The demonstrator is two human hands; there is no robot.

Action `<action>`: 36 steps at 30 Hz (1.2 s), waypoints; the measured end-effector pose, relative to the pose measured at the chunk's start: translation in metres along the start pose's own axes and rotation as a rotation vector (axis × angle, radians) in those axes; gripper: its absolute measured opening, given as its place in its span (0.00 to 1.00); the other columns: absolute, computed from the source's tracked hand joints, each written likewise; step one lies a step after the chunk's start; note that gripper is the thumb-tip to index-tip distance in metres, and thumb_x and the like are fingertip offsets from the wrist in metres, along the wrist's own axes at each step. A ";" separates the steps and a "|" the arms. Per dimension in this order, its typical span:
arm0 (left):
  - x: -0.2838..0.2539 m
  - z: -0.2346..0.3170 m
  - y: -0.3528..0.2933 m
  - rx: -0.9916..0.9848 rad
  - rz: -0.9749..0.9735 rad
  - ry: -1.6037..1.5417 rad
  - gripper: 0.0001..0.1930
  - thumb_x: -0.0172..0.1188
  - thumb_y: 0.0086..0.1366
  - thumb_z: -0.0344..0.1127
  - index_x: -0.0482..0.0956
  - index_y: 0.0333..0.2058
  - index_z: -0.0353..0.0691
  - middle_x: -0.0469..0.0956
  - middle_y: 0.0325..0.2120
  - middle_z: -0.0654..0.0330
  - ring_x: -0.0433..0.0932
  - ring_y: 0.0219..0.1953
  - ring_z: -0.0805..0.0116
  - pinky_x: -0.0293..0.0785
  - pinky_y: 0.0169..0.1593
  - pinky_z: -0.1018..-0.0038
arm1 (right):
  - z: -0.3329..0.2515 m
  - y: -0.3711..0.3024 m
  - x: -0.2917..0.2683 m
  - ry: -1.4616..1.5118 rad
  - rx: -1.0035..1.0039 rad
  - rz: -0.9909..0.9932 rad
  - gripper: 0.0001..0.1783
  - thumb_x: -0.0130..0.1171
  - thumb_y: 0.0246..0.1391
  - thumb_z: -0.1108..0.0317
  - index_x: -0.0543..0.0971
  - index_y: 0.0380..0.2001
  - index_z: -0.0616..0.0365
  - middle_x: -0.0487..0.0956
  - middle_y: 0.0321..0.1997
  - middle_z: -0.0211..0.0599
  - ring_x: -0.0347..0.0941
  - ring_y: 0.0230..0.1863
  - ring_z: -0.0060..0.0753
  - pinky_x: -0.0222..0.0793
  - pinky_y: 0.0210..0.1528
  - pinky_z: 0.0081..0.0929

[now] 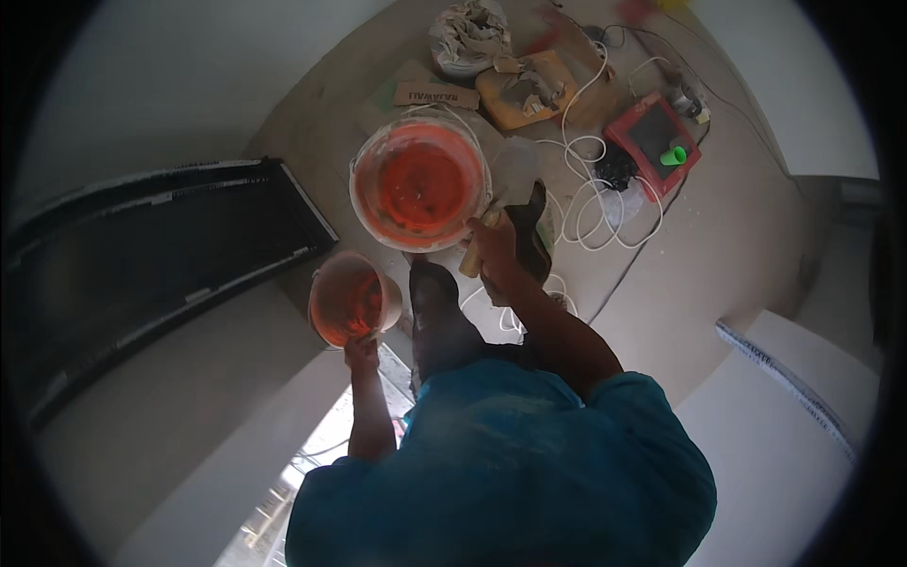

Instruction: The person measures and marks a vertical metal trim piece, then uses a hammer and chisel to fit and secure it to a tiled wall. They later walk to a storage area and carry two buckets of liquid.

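Observation:
My left hand (361,352) is closed on the near rim of a small bucket (389,300), which tilts so that its reddish-orange inside shows. My right hand (496,248) grips a hand tool by its pale wooden handle (470,262). The tool's head points toward the right rim of a larger bucket, but its shape is not clear. That larger pale bucket (357,194) stands on the floor ahead of my feet, coated orange-red within. Its wire handle lies toward the far side.
Beyond the large bucket are a crumpled paper sack (470,38), a flat cardboard piece (436,94) and a cut yellow container (525,90). White cable (605,213) loops at right near a red-framed box (652,142) with a green cup (673,156). A black frame (161,236) stands left.

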State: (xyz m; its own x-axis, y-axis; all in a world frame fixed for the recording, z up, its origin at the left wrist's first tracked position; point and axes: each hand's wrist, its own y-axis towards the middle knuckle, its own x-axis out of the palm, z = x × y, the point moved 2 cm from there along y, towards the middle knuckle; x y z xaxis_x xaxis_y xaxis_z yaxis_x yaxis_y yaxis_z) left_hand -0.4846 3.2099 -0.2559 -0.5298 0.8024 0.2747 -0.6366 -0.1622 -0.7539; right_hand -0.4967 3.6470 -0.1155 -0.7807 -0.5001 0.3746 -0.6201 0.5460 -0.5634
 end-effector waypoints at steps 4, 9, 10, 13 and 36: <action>0.022 0.005 0.131 0.011 -0.041 0.388 0.26 0.65 0.57 0.31 0.71 0.54 0.34 0.77 0.41 0.54 0.79 0.42 0.60 0.79 0.44 0.64 | 0.081 0.066 0.071 -0.070 0.156 0.181 0.24 0.59 0.51 0.78 0.66 0.52 0.61 0.74 0.48 0.44 0.79 0.41 0.40 0.86 0.34 0.39; 0.107 0.018 0.243 -0.215 0.367 0.326 0.27 0.65 0.60 0.31 0.68 0.56 0.31 0.76 0.45 0.54 0.78 0.44 0.58 0.79 0.51 0.60 | 0.185 0.206 0.087 -0.189 0.208 0.399 0.26 0.63 0.49 0.76 0.67 0.51 0.66 0.75 0.47 0.46 0.80 0.38 0.40 0.86 0.31 0.36; 0.111 0.013 0.275 -0.228 0.466 0.378 0.24 0.67 0.59 0.29 0.71 0.53 0.31 0.77 0.43 0.53 0.79 0.40 0.59 0.79 0.51 0.57 | 0.207 0.235 0.080 -0.215 0.226 0.435 0.26 0.63 0.48 0.76 0.67 0.51 0.68 0.75 0.46 0.46 0.80 0.38 0.40 0.85 0.31 0.36; 0.150 0.009 0.352 -0.241 0.396 0.383 0.23 0.65 0.60 0.24 0.70 0.53 0.30 0.75 0.44 0.54 0.78 0.44 0.58 0.78 0.53 0.58 | 0.225 0.295 0.078 -0.182 0.181 0.601 0.27 0.64 0.48 0.75 0.67 0.50 0.69 0.76 0.44 0.47 0.79 0.36 0.40 0.85 0.31 0.36; 0.223 -0.051 0.408 -0.420 -0.190 1.137 0.30 0.54 0.70 0.47 0.61 0.64 0.36 0.65 0.63 0.46 0.70 0.62 0.52 0.65 0.63 0.62 | 0.157 0.170 0.077 -0.980 0.044 0.419 0.29 0.68 0.55 0.59 0.69 0.52 0.63 0.79 0.38 0.52 0.80 0.39 0.51 0.73 0.43 0.39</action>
State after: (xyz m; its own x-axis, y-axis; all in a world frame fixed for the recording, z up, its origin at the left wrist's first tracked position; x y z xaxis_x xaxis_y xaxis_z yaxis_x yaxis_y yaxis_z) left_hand -0.8341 3.3513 -0.5328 0.4758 0.8717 -0.1171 -0.3092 0.0411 -0.9501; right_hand -0.6502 3.5954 -0.2981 -0.5158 -0.6115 -0.6001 -0.2982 0.7848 -0.5433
